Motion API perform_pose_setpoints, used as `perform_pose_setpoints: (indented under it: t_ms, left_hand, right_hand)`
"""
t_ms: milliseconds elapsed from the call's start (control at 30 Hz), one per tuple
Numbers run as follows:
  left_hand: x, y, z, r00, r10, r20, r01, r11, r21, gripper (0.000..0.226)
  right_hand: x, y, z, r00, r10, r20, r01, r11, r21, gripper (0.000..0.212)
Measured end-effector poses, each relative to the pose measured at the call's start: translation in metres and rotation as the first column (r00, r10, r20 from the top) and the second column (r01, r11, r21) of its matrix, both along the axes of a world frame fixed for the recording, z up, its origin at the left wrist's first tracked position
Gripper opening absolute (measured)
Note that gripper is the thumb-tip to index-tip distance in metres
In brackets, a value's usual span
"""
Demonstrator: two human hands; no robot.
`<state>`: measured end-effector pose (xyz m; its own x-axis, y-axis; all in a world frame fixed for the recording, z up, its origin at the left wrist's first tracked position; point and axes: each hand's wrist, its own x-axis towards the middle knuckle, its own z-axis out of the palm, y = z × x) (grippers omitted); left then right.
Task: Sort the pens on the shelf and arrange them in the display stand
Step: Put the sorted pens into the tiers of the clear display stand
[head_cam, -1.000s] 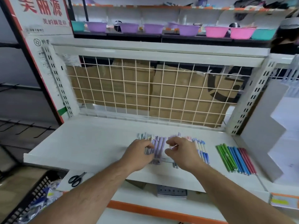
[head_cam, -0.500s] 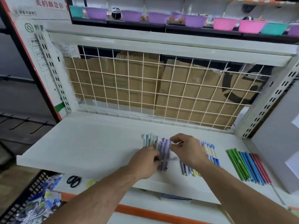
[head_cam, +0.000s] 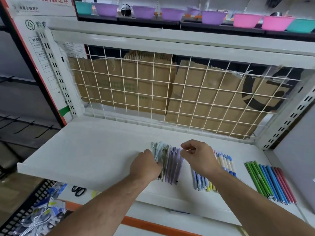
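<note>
**Both hands on the loose pens at mid-shelf**

The pens lie flat on the white shelf, none of them in any holder. The left hand sits knuckles-up, its fingers curled down onto the teal-and-grey pens. The fingertips are hidden, so I cannot tell whether it grips these or only presses on them. Just right of that hand, and touching the same cluster, lie the purple pens, side by side and pointing away from the person.

The right hand is above the far ends of the purple pens, fingers curled, thumb and forefinger drawn together. Blur hides whether anything is pinched between them. Under and to the right of this hand lie the blue-and-white pens. Further right, well apart from both hands, is a neat row of green, blue and pink pens, and beyond it a grey panel at the edge of view.

Beyond the hands a wire grid backs the shelf, with cardboard boxes behind it. Higher up, on a dark shelf, stand purple bowls, pink bowls and a teal bowl. Their insides are out of sight.

Below and left of the left hand, a black crate holds plastic-wrapped packets in blue and white. Scissors lie on a lower ledge beside it.
</note>
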<state>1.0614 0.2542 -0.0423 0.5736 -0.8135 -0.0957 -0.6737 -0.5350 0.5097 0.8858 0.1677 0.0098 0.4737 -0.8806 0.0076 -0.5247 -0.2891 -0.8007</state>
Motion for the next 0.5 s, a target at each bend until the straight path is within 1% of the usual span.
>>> perform_pose_setpoints:
  t_ms: [67, 167, 300, 400, 500]
  left_hand:
    - [-0.003, -0.003, 0.003, 0.998, -0.002, 0.063, -0.001, 0.999, 0.044, 0.026]
    - [-0.004, -0.008, 0.007, 0.994, -0.014, 0.11, 0.006, 0.997, 0.076, 0.018]
    - [-0.002, -0.014, 0.013, 0.999, -0.008, 0.034, 0.004, 0.993, 0.12, 0.01]
    - [-0.003, -0.016, 0.017, 0.999, -0.003, -0.042, 0.009, 0.988, 0.156, 0.008]
    - [-0.005, -0.017, 0.019, 0.997, -0.009, -0.075, 0.022, 0.983, 0.185, 0.011]
  right_hand:
    - [-0.001, -0.003, 0.0, 1.0, -0.003, 0.004, 0.003, 1.0, 0.003, 0.013]
    - [-0.002, -0.006, -0.001, 1.0, 0.002, -0.015, -0.002, 1.0, -0.012, 0.012]
    - [-0.005, -0.011, -0.004, 1.0, 0.009, -0.019, -0.009, 1.0, -0.016, 0.01]
    - [-0.007, -0.013, -0.006, 1.0, 0.011, -0.017, -0.011, 1.0, -0.019, 0.01]
    - [-0.008, -0.016, -0.006, 1.0, 0.012, -0.015, -0.012, 1.0, -0.015, 0.01]
